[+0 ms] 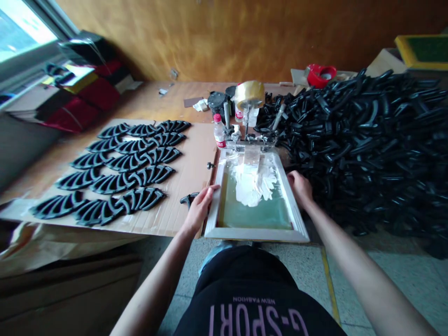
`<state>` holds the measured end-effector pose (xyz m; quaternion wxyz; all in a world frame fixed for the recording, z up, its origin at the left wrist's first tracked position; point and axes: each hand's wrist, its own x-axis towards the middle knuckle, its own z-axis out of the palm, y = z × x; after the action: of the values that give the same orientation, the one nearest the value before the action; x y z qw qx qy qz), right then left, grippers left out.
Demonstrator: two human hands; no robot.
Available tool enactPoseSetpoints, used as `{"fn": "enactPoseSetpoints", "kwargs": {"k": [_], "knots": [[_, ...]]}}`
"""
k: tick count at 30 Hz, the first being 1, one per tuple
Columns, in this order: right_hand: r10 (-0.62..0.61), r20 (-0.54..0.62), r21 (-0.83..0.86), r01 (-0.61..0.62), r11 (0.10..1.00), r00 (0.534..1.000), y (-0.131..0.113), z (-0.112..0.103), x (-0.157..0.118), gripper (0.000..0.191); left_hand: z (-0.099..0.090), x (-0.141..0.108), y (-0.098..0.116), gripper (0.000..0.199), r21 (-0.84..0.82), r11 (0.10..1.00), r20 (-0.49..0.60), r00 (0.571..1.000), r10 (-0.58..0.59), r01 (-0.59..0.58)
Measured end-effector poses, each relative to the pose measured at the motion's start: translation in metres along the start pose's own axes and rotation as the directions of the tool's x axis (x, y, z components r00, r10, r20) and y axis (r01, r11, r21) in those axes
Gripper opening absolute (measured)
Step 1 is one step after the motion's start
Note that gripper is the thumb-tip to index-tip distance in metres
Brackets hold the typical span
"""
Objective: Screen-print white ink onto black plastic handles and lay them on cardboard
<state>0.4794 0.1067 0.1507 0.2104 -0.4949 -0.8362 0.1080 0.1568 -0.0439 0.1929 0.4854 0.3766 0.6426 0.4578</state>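
Here, we stand at a wooden table (147,101) before a wooden wall (175,37), with a window (21,30) at left; cardboard (198,149) bears rows of black parts (100,220), and a dark pile (353,140) lies at right. The screen frame (255,234) is just before us, between our left hand (200,208) and right hand (301,187). Its long axis runs away from us, and the far end points to the wall, at the metal clamp (250,143); white paste (250,189) lies on it. The left fingers, half curled, touch its left side, the right ones bend at its right side, and we cannot tell if either hand grips firmly
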Motion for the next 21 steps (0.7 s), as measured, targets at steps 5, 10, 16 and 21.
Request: {"fn": "enactPoseSetpoints", "kwargs": {"k": [5,10,16,21], "knots": [[-0.076,-0.179,-0.104,0.058,0.993,0.981,-0.048,0.0,0.058,0.055,0.01,0.015,-0.065,0.075,0.074,0.993,-0.025,0.995,-0.092,0.093],[-0.218,0.199,-0.121,0.244,0.962,0.956,-0.097,0.025,0.061,0.012,0.009,0.026,-0.082,0.067,0.155,0.982,-0.07,0.993,-0.099,0.109],[-0.584,0.33,-0.027,0.625,0.78,0.742,-0.088,0.011,-0.003,0.019,0.009,0.022,-0.082,0.063,0.13,0.985,-0.071,0.992,-0.102,0.11],[-0.557,0.319,-0.009,0.591,0.807,0.766,-0.09,0.006,0.003,0.009,0.011,0.019,-0.076,0.062,0.124,0.986,-0.089,0.991,-0.097,0.108]]}}
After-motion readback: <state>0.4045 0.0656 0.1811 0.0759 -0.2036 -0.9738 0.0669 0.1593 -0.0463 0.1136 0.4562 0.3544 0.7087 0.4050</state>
